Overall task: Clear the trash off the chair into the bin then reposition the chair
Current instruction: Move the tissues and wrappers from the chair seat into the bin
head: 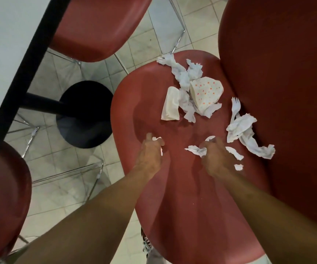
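Note:
A red plastic chair (173, 206) fills the middle of the view, its seat strewn with trash. My left hand (151, 151) rests low on the seat with its fingers curled round a small white paper scrap (156, 139). My right hand (215, 155) grips torn white napkin pieces (196, 150) beside it. Farther up the seat lie a crumpled dotted paper cup (206, 92), a flat white wrapper (171, 104), twisted tissue (178, 71), a white plastic fork (235, 107) and more crumpled napkin (247, 134). No bin is in view.
A white table with a black edge (18, 77) runs along the left, on a black pedestal base (85, 115). Another red chair (96, 29) stands beyond it, a third red seat (3, 197) at lower left. The floor is pale tile (58, 187).

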A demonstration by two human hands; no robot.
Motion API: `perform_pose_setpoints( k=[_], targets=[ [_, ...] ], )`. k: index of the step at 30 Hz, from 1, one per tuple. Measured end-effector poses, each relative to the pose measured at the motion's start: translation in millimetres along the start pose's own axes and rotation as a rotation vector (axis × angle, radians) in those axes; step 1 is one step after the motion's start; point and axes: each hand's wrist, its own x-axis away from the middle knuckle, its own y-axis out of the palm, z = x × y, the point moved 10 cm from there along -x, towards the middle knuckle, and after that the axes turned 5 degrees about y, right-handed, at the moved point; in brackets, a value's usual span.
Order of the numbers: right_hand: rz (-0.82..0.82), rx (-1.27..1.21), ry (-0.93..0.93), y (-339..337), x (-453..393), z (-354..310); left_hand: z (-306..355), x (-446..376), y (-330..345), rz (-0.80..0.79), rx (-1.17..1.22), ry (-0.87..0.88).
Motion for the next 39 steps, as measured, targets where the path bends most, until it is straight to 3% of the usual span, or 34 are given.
perform_pose_setpoints(
  k=[3,11,15,29,35,39],
  targets=[
    [-0.057,-0.022,0.005,8,3,-3,-4,8,1,-0.004,0.043,-0.029],
    [0.088,-0.103,0.011,-11,41,-28,-6,56,-25,0.099,0.152,-0.025],
    [0.074,-0.167,0.013,-8,76,-47,-14,96,-41,0.167,0.215,-0.028],
    [0.189,-0.317,-0.060,6,273,-110,-79,304,-81,0.357,0.313,0.018],
    [0.175,-0.436,-0.128,23,372,-140,-116,379,-82,0.390,0.363,-0.029],
    [0.164,-0.345,-0.135,45,400,-139,-144,423,-70,0.412,0.383,-0.157]
  ],
)
